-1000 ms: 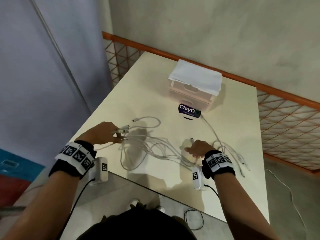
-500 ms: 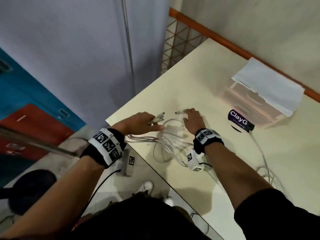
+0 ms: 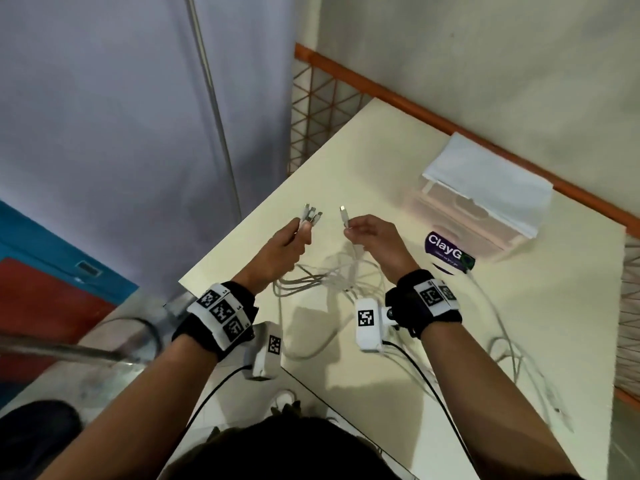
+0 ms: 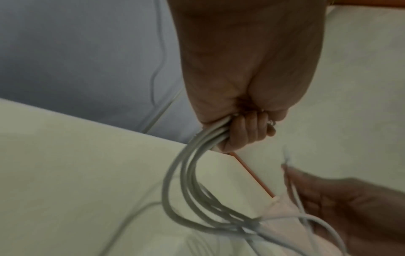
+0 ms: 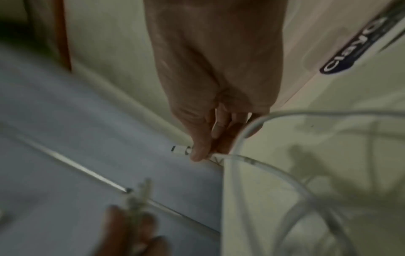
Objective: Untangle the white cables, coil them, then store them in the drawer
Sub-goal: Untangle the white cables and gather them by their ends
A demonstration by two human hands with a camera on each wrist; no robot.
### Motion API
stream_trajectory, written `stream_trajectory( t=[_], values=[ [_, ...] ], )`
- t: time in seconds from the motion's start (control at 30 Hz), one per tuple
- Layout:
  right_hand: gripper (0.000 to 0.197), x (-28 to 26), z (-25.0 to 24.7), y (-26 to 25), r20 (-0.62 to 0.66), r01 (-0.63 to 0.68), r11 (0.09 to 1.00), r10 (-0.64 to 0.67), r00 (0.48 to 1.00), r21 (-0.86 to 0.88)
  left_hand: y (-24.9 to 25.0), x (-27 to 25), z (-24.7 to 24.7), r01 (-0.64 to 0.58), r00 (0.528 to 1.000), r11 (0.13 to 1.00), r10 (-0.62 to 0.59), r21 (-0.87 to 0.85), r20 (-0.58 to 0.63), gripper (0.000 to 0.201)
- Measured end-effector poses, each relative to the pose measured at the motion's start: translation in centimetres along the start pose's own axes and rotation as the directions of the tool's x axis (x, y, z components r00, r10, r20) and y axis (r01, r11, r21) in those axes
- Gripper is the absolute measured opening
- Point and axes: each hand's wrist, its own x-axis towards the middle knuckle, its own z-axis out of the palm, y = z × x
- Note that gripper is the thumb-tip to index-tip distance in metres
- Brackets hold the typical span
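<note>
the left hand [image 3: 284,247] is fisted around a bunch of white cables [image 3: 332,278], their connector ends [image 3: 310,215] sticking up above the cream worktop [image 3: 398,368]. just to its right, the right hand [image 3: 372,237] pinches a single cable end [image 3: 344,213] between thumb and fingers, while the tangled loops trail down onto the worktop. further right, the pink drawer unit [image 3: 460,223] sits closed under a white cloth [image 3: 488,181].
</note>
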Motion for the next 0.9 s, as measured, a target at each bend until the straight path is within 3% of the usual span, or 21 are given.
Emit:
stream_trajectory(
  t=[0.1, 0.2, 0.33, 0.57, 0.63, 0.73, 0.9],
  values=[
    [0.011, -1.7, -0.6, -2.6, 0.028, 0.052, 0.995, -0.054, 0.998, 0.079, 1.4, 1.4, 1.9, -0.05, 0.998, 0.996, 0.053, -0.074, 0.046, 0.032],
    [0.013, -2.7, -1.3, -3.3, -0.076, 0.07, 0.984, -0.058, 0.995, 0.165, 2.6, 2.3, 3.7, -0.075, 0.99, 0.985, 0.092, -0.153, 0.11, 0.029],
    [0.007, -3.8, -2.5, -3.3, -0.146, 0.105, 0.962, -0.07, 0.987, 0.251, 3.4, 2.7, 5.4, -0.138, 0.975, 0.981, 0.159, -0.136, 0.154, 0.024],
    [0.021, -4.6, -4.2, -3.2, -0.126, 0.15, 0.978, -0.132, 0.983, 0.144, 4.7, 3.3, 7.0, -0.224, 0.974, 0.974, 0.224, -0.002, 0.03, 0.032],
    [0.028, -4.3, -4.6, -2.7, -0.099, 0.153, 0.988, -0.155, 0.983, -0.026, 5.4, 3.2, 6.7, -0.23, 0.973, 0.973, 0.23, -0.025, -0.003, 0.034],
    [0.019, -3.9, -4.9, -0.9, 0.033, 0.158, 0.909, -0.158, 0.987, -0.386, 7.4, 3.0, 5.7, -0.249, 0.969, 0.96, 0.245, -0.126, -0.043, 0.028],
    [0.012, -3.7, -6.2, 0.3, 0.117, 0.055, 0.953, -0.021, 0.993, -0.299, 8.9, 2.8, 4.6, -0.292, 0.956, 0.916, 0.27, -0.274, -0.113, 0.03]
  ],
)
